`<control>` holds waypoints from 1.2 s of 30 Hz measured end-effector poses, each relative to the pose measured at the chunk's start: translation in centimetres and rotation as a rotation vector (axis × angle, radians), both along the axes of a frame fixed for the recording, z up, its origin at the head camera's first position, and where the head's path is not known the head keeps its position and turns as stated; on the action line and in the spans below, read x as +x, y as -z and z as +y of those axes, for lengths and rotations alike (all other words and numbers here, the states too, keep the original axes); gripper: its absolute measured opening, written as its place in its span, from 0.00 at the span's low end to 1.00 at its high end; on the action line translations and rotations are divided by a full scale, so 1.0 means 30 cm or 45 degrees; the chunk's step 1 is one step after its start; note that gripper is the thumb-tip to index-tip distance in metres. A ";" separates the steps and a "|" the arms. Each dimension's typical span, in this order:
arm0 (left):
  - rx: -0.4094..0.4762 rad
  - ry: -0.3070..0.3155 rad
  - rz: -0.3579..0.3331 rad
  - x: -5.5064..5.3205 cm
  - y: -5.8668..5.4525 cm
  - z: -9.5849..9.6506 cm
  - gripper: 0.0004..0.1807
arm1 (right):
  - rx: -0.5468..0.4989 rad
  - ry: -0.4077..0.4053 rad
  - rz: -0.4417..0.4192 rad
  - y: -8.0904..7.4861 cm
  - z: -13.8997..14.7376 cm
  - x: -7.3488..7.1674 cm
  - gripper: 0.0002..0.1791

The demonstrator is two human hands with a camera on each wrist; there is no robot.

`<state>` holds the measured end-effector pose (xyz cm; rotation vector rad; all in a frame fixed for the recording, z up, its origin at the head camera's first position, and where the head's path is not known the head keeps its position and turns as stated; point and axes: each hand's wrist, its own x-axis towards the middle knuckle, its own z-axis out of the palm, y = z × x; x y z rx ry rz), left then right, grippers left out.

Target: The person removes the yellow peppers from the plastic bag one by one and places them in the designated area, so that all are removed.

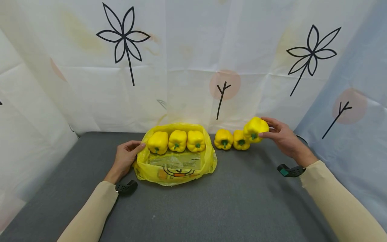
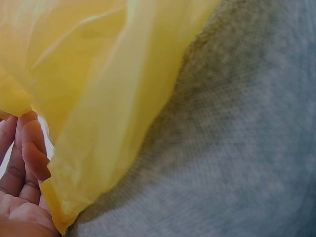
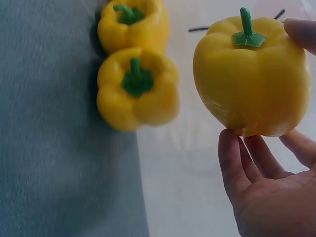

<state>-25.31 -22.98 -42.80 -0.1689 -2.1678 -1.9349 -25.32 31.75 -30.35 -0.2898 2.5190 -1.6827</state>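
A yellow plastic bag (image 1: 175, 179) lies open on the table, its mouth spread wide. Three yellow bell peppers (image 1: 177, 141) sit in a row along its far side. My left hand (image 1: 125, 158) pinches the bag's left rim between thumb and fingers; up close, the left wrist view shows the thin yellow plastic (image 2: 113, 98) beside the fingers. Held up in my right hand (image 1: 281, 136) is another yellow bell pepper (image 1: 256, 129), gripped between thumb and fingertips with its green stem showing (image 3: 252, 84). Two more bell peppers (image 1: 223, 139) stand to the right of the bag, one partly hidden behind the held pepper.
The dark grey table (image 1: 193, 211) runs up to a white curtain (image 1: 187, 67) with drawn flowers and trees. More curtain (image 1: 362, 141) hangs at the right side. A black wrist strap (image 1: 126, 187) is on each arm.
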 end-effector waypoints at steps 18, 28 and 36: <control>-0.004 -0.003 -0.001 -0.001 -0.001 -0.001 0.21 | 0.065 0.082 -0.098 0.039 0.097 -0.031 0.48; -0.008 0.002 0.008 0.001 -0.001 -0.002 0.20 | 0.092 0.040 -0.135 0.122 0.138 -0.063 0.48; -0.017 0.015 0.003 0.005 -0.004 -0.001 0.21 | 0.133 0.029 -0.201 0.167 0.143 -0.085 0.50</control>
